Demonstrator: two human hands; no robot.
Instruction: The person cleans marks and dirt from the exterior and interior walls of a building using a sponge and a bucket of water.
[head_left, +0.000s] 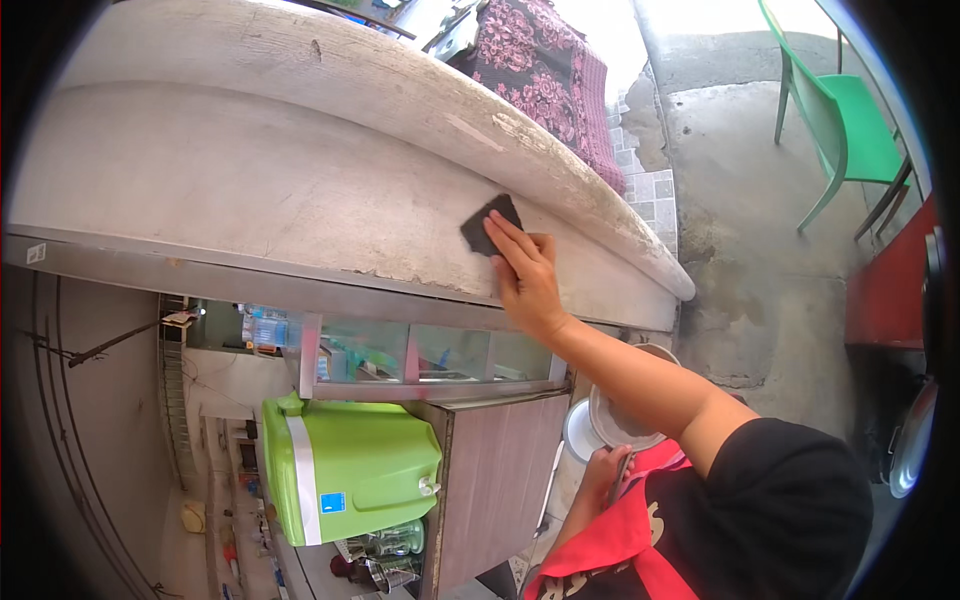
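Note:
My right hand (525, 270) presses a dark scouring pad (487, 225) flat against a worn, whitish ledge (300, 187). The fingers lie extended over the pad, near the ledge's thick rounded edge (420, 82). Close to the body, my left hand (609, 469) grips a dark, handle-like piece at the rim of a round, pale vessel (622, 420). My right forearm crosses in front of this vessel and hides part of it. Beside it shows a white round container (579, 433), partly covered.
A glass-fronted case (450, 356) adjoins the ledge. A green drink cooler (360, 465) with a tap stands near metal cups (394, 570) and a wooden cabinet (502, 487). Past the edge are a patterned cloth (540, 82) and a green chair (855, 120) on a concrete floor (727, 225).

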